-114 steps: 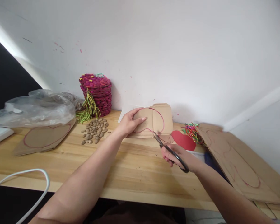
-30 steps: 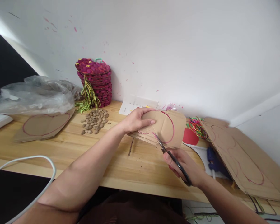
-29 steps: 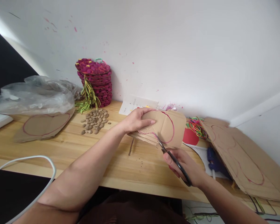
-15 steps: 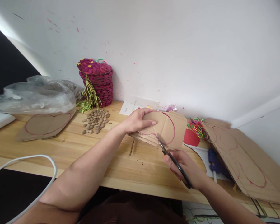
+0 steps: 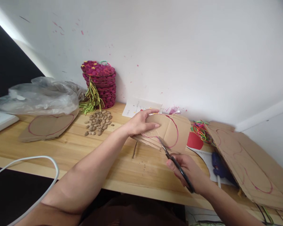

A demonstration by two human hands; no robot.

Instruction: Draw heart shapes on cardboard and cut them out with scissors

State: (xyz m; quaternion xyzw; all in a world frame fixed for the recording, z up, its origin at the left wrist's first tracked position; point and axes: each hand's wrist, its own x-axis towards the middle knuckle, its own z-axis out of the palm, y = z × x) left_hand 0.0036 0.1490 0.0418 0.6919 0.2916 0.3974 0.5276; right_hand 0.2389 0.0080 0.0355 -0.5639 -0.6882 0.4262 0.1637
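My left hand [image 5: 142, 122] grips the left end of a piece of cardboard [image 5: 166, 130], thumb on top. A red curved outline is drawn on the cardboard, which is held tilted above the table. Black-handled scissors [image 5: 176, 166] are in my right hand [image 5: 187, 169], with fingers around the handles. Their blades meet the near edge of the cardboard, close to the drawn line; part of the blades is hidden by it. Below the cardboard a short brown stick [image 5: 134, 150] lies on the wooden table [image 5: 118, 174].
To the left are brown seeds [image 5: 99, 121], a magenta woven basket [image 5: 101, 83], a plastic bag [image 5: 44, 97] and cardboard with a heart-like outline [image 5: 49, 125]. Rightward lie a red paper piece [image 5: 194, 141], colourful cords [image 5: 201, 130], a blue glue gun [image 5: 217, 164] and larger marked cardboard [image 5: 247, 163].
The whole view has shifted slightly, so things appear a little further right. Both hands keep their hold on the cardboard and scissors, with the blades still at the near edge.
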